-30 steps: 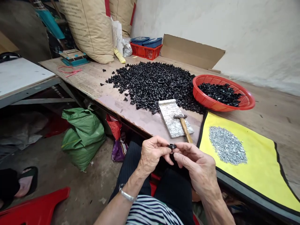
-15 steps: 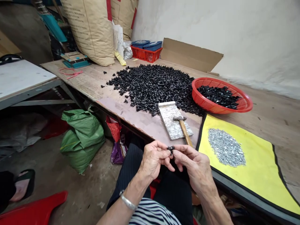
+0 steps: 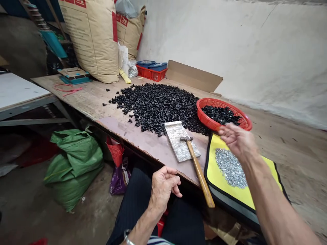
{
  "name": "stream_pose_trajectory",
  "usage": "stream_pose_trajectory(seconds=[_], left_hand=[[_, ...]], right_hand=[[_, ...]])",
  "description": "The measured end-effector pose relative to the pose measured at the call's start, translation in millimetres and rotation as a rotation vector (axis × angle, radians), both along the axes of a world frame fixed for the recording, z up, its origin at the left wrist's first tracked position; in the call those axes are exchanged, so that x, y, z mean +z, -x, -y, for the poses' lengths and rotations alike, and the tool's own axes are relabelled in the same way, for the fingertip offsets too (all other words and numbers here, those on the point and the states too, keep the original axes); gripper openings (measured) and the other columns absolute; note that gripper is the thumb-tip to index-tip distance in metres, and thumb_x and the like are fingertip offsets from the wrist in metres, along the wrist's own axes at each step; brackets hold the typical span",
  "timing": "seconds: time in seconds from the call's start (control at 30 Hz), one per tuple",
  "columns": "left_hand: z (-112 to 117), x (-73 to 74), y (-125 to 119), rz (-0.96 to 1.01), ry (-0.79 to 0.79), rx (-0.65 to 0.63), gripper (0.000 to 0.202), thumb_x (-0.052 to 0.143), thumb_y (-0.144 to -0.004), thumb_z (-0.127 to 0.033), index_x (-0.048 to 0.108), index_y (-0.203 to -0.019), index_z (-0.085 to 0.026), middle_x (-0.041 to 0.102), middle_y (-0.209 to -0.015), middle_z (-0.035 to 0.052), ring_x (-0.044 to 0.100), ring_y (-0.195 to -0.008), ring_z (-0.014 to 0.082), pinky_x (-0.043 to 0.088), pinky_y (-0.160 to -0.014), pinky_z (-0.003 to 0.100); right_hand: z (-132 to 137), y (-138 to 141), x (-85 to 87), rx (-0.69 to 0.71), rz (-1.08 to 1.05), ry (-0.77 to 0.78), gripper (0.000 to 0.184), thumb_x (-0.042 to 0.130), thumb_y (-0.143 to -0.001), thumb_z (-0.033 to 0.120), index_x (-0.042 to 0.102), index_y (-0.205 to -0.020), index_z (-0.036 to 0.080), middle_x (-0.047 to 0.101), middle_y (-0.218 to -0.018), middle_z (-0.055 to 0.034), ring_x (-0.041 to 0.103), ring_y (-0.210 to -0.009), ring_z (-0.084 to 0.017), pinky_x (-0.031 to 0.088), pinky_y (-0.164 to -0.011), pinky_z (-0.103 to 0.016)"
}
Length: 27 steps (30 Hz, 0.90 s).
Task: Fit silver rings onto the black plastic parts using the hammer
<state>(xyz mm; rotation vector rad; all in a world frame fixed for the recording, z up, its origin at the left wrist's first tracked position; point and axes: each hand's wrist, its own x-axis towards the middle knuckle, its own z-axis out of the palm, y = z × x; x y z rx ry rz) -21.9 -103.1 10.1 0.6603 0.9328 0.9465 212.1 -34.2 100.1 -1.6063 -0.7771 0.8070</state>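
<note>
My left hand (image 3: 165,185) is raised above my lap, just off the table's front edge. Its fingers are loosely curled, slightly apart, with nothing visible in them. My right hand (image 3: 238,139) is over the near rim of the red plastic basket (image 3: 204,120), above the yellow mat's back part. Its fingers are bent and somewhat blurred, and I see no part held in them. In the basket lie many small black parts (image 3: 221,115). Small silvery metal pieces (image 3: 230,168) are heaped on the yellow mat (image 3: 213,170), partly behind my right forearm.
A hammer (image 3: 199,170) rests across a scuffed metal plate (image 3: 175,136), its handle jutting past the table edge. Behind spreads a big heap of black parts (image 3: 160,105). Tall paper sacks (image 3: 94,41) and a red crate (image 3: 150,73) stand farther back. A green sack (image 3: 76,166) is on the floor.
Both hands held a small black part together before; now they are apart. My right hand has moved forward and right to the basket. The view has shifted, and the hammer's whole handle shows.
</note>
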Motion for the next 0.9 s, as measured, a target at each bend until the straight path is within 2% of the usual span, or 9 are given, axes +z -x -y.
stream_pose_trajectory(seconds=[0.1,0.2,0.37,0.47,0.57,0.63,0.73,0.8,0.9], left_hand=[[-6.6,-2.1,7.5,-0.082,-0.034,-0.003,0.014,0.064,-0.059,-0.023,0.057,-0.065,-0.012,0.058,-0.049,-0.0001,0.049,-0.033,0.0104,0.045,-0.035,0.023],[-32.4,-5.1,21.4,-0.322,-0.132,0.070,0.007,0.061,-0.061,-0.020,0.057,-0.062,-0.014,0.051,-0.041,-0.0032,0.048,-0.033,0.0109,0.042,-0.036,0.022],[-110.0,-8.0,32.4,-0.834,-0.518,0.149,0.007,0.057,-0.067,-0.017,0.062,-0.072,-0.019,0.060,-0.060,-0.0014,0.056,-0.054,0.0134,0.042,-0.052,0.022],[-148.5,-11.6,21.9,-1.126,-0.721,0.060,0.020,0.061,-0.066,-0.015,0.064,-0.086,-0.020,0.063,-0.072,0.0021,0.058,-0.071,0.0176,0.041,-0.064,0.025],[-165.8,-17.3,12.5,-1.319,-0.784,-0.002,0.016,0.060,-0.069,-0.016,0.064,-0.084,-0.021,0.062,-0.077,0.0046,0.057,-0.075,0.0194,0.039,-0.064,0.026],[-167.3,-20.5,12.5,-1.299,-0.807,-0.018,0.009,0.059,-0.069,-0.016,0.063,-0.076,-0.021,0.061,-0.076,0.0039,0.056,-0.074,0.0184,0.038,-0.063,0.026],[-157.8,-21.8,19.5,-1.000,-0.754,0.033,0.004,0.061,-0.067,-0.017,0.058,-0.064,-0.019,0.057,-0.064,-0.0006,0.054,-0.063,0.0137,0.040,-0.059,0.023],[-144.2,-20.2,24.3,-0.696,-0.594,0.069,0.008,0.061,-0.066,-0.021,0.054,-0.063,-0.018,0.052,-0.055,-0.0037,0.048,-0.048,0.0101,0.039,-0.049,0.022],[-116.8,-14.9,25.9,-0.262,-0.330,0.093,0.018,0.064,-0.065,-0.029,0.053,-0.072,-0.017,0.054,-0.051,-0.0040,0.044,-0.035,0.0093,0.039,-0.036,0.021]], right_hand=[[-12.1,-20.1,2.9,-0.105,0.022,-0.003,0.027,0.045,-0.084,0.037,0.053,-0.079,0.012,0.061,-0.078,-0.0091,0.059,-0.061,-0.011,0.045,-0.055,-0.027],[12.0,-2.4,-25.1,-0.115,0.083,0.040,0.031,0.068,-0.064,0.029,0.055,-0.088,0.013,0.063,-0.072,-0.0055,0.057,-0.053,-0.014,0.046,-0.048,-0.027],[66.9,53.7,-70.3,0.239,0.411,0.211,0.027,0.060,-0.071,0.039,0.063,-0.082,0.015,0.055,-0.049,0.0013,0.050,-0.044,-0.013,0.042,-0.046,-0.026],[78.7,66.0,-72.6,0.289,0.560,0.210,0.030,0.054,-0.073,0.043,0.066,-0.081,0.017,0.059,-0.054,-0.0008,0.052,-0.048,-0.014,0.041,-0.047,-0.026],[80.6,50.1,-66.7,0.203,0.724,0.203,0.032,0.051,-0.074,0.045,0.068,-0.080,0.018,0.066,-0.067,-0.0049,0.059,-0.058,-0.018,0.044,-0.054,-0.029],[81.4,28.0,-64.3,0.055,0.939,0.264,0.036,0.047,-0.077,0.044,0.068,-0.086,0.016,0.068,-0.083,-0.0097,0.062,-0.071,-0.023,0.046,-0.062,-0.033],[83.7,-6.5,-66.8,-0.079,1.240,0.535,0.046,0.037,-0.083,0.042,0.064,-0.105,0.012,0.063,-0.107,-0.0188,0.061,-0.086,-0.032,0.043,-0.067,-0.040],[85.0,-22.3,-71.8,-0.032,1.295,0.659,0.046,0.035,-0.085,0.041,0.064,-0.107,0.013,0.060,-0.109,-0.0199,0.060,-0.087,-0.032,0.042,-0.066,-0.039],[84.5,-32.6,-78.3,0.058,1.313,0.680,0.037,0.033,-0.085,0.035,0.067,-0.091,0.019,0.063,-0.099,-0.0150,0.060,-0.075,-0.026,0.039,-0.060,-0.034]])
